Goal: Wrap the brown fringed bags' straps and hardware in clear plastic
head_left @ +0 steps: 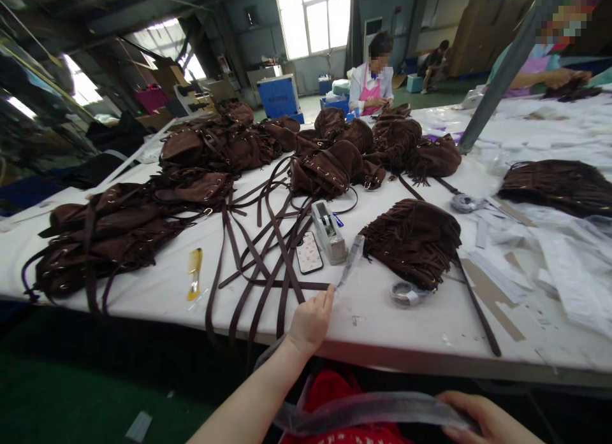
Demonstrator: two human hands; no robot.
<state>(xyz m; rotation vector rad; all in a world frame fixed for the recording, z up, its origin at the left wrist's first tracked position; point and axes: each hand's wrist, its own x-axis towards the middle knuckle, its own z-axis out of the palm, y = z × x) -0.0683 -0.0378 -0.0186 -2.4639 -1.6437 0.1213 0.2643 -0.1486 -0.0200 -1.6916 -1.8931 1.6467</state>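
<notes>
My left hand point(312, 322) reaches to the front edge of the white table point(157, 285) and pinches the end of a clear tape strip point(348, 265) that runs up to the grey tape dispenser point(329, 231). Below the table edge, my right hand point(482, 417) is closed on a long clear plastic strip point(368, 411) that stretches left across my lap. A phone point(308, 252) lies beside the dispenser. A brown fringed bag point(414, 239) sits just right of the tape. Brown leather straps point(268, 265) fan out over the table edge left of my left hand.
Piles of brown bags point(119, 227) cover the left and far middle of the table. A yellow utility knife point(194, 273) lies near the front. Tape rolls point(405, 293) and paper strips point(549, 259) litter the right side. A grey pole point(497, 81) rises at right. Other people work at the far end.
</notes>
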